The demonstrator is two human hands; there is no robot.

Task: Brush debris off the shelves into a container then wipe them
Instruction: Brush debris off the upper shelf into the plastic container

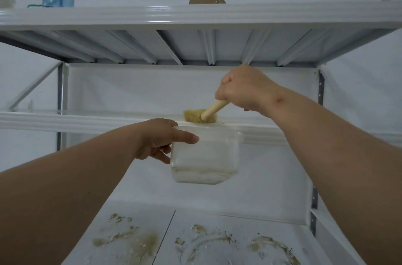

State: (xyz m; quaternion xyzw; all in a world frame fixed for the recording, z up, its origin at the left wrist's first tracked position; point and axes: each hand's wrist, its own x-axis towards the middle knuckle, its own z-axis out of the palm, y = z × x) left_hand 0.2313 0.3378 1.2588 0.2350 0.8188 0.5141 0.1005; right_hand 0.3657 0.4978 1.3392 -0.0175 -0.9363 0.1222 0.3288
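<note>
Debris [126, 240], seen from the head camera as tan flakes and crumbs strewn over the lower shelf [282, 230], looks light and loose, so it should sweep easily, while the clear plastic container [204, 156] seems thin, light and a little slick, best held by its side wall near the rim. The left hand [161, 140] grips that wall, index finger laid straight along it, holding the container just under the middle shelf [87, 122] edge. The right hand [241, 88] is fisted round the pale wooden handle of the brush [200, 115], its stiff straw-coloured bristles at the shelf lip directly above the container's mouth.
</note>
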